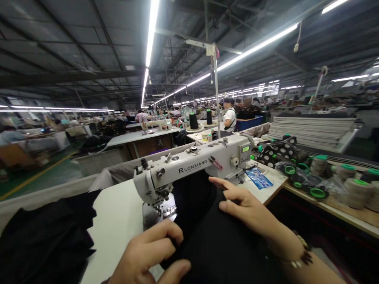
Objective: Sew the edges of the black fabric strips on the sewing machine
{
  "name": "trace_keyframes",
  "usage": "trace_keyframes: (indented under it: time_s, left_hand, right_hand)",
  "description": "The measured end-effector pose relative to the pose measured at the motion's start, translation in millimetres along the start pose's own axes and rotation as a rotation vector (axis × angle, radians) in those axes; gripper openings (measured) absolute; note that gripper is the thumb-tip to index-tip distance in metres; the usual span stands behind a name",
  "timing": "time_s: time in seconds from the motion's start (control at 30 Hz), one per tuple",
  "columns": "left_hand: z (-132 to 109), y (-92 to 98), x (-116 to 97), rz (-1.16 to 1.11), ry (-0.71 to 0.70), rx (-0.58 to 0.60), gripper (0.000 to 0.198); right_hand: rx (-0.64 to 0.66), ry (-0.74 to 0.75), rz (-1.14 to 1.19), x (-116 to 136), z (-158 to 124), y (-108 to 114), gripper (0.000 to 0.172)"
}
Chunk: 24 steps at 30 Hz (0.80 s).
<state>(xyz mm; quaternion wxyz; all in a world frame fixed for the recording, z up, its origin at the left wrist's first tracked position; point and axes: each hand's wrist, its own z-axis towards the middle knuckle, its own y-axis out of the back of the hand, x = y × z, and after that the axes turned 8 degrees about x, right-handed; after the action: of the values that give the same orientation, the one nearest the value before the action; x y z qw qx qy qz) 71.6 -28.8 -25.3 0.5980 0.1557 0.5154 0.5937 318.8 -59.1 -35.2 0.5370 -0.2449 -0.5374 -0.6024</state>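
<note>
A large piece of black fabric (204, 236) lies under the arm of a white sewing machine (189, 165) and spreads down toward me. Along the fabric's left edge is my left hand (151, 252), its fingers curled and the fabric between thumb and fingers. My right hand (245, 205) grips the fabric near its upper right edge, thumb on top and index finger stretched out. A light shines on the presser foot (164, 211), just beyond my left hand. The fabric's far part is dark beneath the machine arm.
More black fabric (47, 236) is heaped at the left of the white table (115, 221). A blue packet (259, 178) lies right of the machine. Several thread cones (358, 193) and a polka-dot cloth (278, 154) cover the right-hand bench. A person (229, 116) stands farther back.
</note>
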Motion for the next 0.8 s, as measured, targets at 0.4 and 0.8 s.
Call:
trace_keyframes:
  time_s: [0.4,0.8]
  left_hand:
    - [-47.5,26.2,33.6,0.012,0.402,-0.044,0.011]
    - [-23.8,37.8,36.9,-0.247,0.546,-0.184,0.017]
  right_hand:
    - [0.11,0.039,0.245,-5.2,44.0,-46.6,0.02]
    - [0.102,0.127,-0.101,-0.8,62.5,-102.4,0.016]
